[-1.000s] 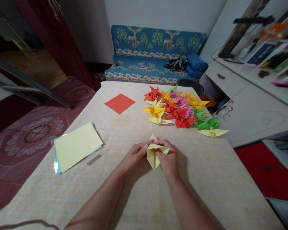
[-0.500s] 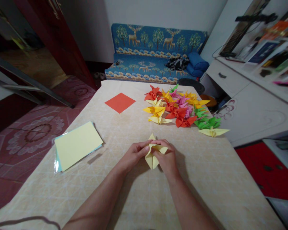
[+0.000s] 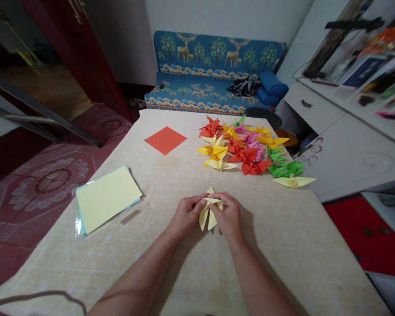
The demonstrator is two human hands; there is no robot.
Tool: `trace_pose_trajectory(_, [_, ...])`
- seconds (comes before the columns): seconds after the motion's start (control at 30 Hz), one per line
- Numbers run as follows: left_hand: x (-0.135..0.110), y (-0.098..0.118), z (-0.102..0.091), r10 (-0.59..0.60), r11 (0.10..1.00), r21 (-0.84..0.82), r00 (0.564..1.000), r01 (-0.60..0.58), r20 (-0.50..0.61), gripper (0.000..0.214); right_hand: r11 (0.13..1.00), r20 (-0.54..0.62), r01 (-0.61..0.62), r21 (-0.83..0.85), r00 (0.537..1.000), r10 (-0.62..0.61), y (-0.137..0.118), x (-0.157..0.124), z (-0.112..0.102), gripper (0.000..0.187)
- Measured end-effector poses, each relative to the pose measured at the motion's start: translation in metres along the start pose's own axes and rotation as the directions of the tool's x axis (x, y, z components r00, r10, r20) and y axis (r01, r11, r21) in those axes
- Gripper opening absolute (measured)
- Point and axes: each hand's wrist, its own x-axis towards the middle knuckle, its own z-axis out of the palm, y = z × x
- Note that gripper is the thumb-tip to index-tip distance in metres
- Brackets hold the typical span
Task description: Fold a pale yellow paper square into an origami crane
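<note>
A pale yellow piece of folded origami paper (image 3: 207,217) is held between my two hands, just above the table. My left hand (image 3: 188,215) pinches its left side, thumb on top. On the other side my right hand (image 3: 229,215) grips it, with the thumb pressing near the middle fold. One pointed tip sticks up beyond the fingers and two narrow points face toward me. My fingers hide part of the folds. Beyond my hands lies a group of finished paper cranes (image 3: 246,153) in red, yellow, orange, pink and green.
A red square sheet (image 3: 166,140) lies flat at the far left of the cloth-covered table (image 3: 191,281). Nearer, a stack of pale yellow paper (image 3: 108,199) rests on a clear wrapper. Behind stand a blue patterned sofa (image 3: 197,83) and, to the right, a white cabinet (image 3: 358,140).
The wide upper flap of the yellow paper has been pressed inward and looks narrower. Its two lower points now stand apart. Both hands stay in nearly the same place.
</note>
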Motion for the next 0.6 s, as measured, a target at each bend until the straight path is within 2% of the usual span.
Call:
trace_pose_trajectory(0.13, [-0.0015,-0.0014,0.0024,0.035,0.995,0.099,0.997,-0.027,-0.076,0.043,1.0,0.013,0.002,-0.005,1.0,-0.002,0.0017,-0.0013,0.0001,0.013])
trace_pose_trajectory(0.4, [-0.0033,0.0001,0.0052,0.105,0.968,0.239,0.987,-0.073,-0.123,0.041,0.999,0.017,-0.054,0.001,0.998,0.054,0.0071,-0.0011,0.0015,0.008])
trace_pose_trajectory(0.6, [-0.002,-0.0034,0.0031,0.116,0.952,0.295,0.99,-0.086,-0.084,0.037,1.0,0.001,-0.012,-0.018,1.0,0.012,0.0012,-0.0001,0.0002,0.007])
